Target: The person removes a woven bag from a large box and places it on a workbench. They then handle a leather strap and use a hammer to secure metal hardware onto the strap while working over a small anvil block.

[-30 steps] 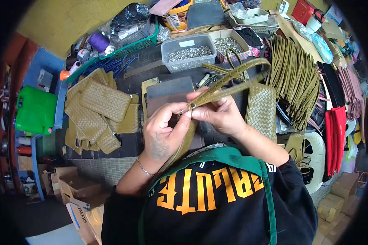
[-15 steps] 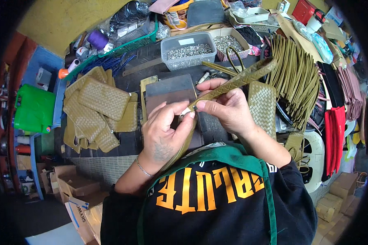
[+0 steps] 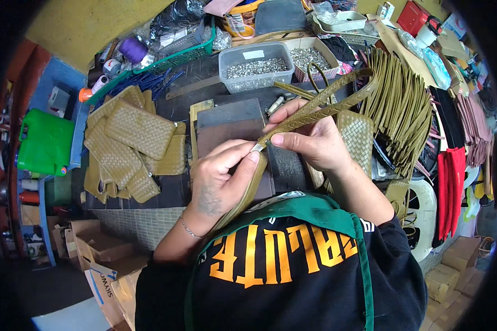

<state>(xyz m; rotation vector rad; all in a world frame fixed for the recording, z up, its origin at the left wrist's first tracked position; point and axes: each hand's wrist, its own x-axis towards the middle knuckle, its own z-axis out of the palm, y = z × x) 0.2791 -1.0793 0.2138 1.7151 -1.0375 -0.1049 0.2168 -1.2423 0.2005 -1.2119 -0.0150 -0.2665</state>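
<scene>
Two hands, one woven olive strap (image 3: 315, 107) between them, held above a dark block (image 3: 232, 124) on the bench (image 3: 204, 69).

Left hand (image 3: 218, 179): thumb and forefinger pinched shut on the strap's metal-tipped end, likely to steady it; a strap tail hangs under the palm toward the apron (image 3: 292, 207).

Right hand (image 3: 309, 140): fingers clamped on the strap just beside that tip; the long looped part slants up and right, clear of the clutter.

Nearby: stack of woven panels (image 3: 130, 146) at left; two tubs of small metal fittings (image 3: 257, 66) behind; bundle of olive strips (image 3: 400, 105) at right.
</scene>
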